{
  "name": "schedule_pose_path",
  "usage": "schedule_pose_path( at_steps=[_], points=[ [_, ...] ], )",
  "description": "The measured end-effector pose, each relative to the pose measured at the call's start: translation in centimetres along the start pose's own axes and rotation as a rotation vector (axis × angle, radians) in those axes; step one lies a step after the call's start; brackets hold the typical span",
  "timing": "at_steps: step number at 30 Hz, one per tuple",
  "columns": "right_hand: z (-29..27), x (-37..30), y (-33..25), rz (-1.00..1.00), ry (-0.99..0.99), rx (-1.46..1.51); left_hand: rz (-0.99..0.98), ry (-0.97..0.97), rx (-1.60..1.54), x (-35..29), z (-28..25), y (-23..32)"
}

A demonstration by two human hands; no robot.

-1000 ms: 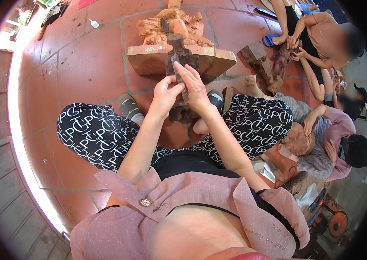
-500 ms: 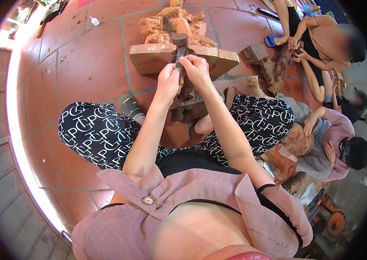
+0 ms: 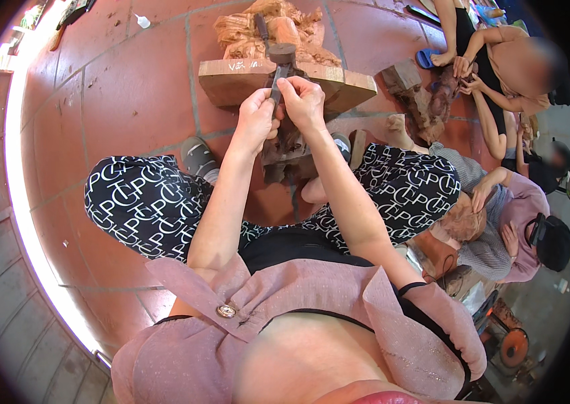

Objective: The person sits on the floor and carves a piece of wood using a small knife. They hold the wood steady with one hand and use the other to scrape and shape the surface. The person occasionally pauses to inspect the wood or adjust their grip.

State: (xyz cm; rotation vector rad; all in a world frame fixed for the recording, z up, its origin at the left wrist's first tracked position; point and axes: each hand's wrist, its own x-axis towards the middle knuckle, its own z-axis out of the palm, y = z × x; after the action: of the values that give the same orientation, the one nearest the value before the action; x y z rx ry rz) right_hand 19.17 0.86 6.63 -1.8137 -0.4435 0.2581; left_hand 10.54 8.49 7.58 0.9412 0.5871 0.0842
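My left hand (image 3: 254,122) and my right hand (image 3: 304,104) are close together in front of me, both closed. They pinch a narrow dark grey strip (image 3: 275,93), which might be folded sandpaper; its kind is not clear. Just beneath them stands a dark wooden carving (image 3: 292,149) between my feet, partly hidden by my hands and wrists. A round, flat-topped dark piece (image 3: 282,54) rises beyond my fingers, seemingly part of that carving. Behind it, a lighter orange-brown wood carving (image 3: 270,34) rests on a thick pale wooden board (image 3: 231,84).
On the right, a co-worker's hands (image 3: 465,75) hold a reddish-brown carving (image 3: 443,94) near a dark wooden block (image 3: 401,81). A nearer person in pink (image 3: 524,222) has hands on a pale wooden piece (image 3: 468,221). A small white bottle (image 3: 142,21) lies on the tiles.
The whole view has shifted slightly. My hands stay close together at the carving, with the left hand turned a little and the grey strip leaning more to the right at its top.
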Motion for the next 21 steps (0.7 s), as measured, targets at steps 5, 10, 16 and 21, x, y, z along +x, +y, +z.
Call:
schedule_pose_path(
  at_steps=[5,10,16,21],
  points=[
    [-0.2,-0.9,0.0,0.059,-0.061,0.008,-0.058,0.012,-0.012,-0.9,-0.1,-0.3],
    [-0.2,-0.8,-1.5,0.033,-0.015,-0.033,-0.01,0.038,0.0,-1.2,0.6,0.1],
    [0.0,-0.6,0.1,0.113,-0.058,-0.008,-0.077,-0.003,-0.045,-0.7,-0.4,-0.5],
    [-0.8,-0.9,0.8,0.291,-0.087,0.455,-0.059,-0.139,-0.119,-2.3,-1.1,0.8]
  ],
)
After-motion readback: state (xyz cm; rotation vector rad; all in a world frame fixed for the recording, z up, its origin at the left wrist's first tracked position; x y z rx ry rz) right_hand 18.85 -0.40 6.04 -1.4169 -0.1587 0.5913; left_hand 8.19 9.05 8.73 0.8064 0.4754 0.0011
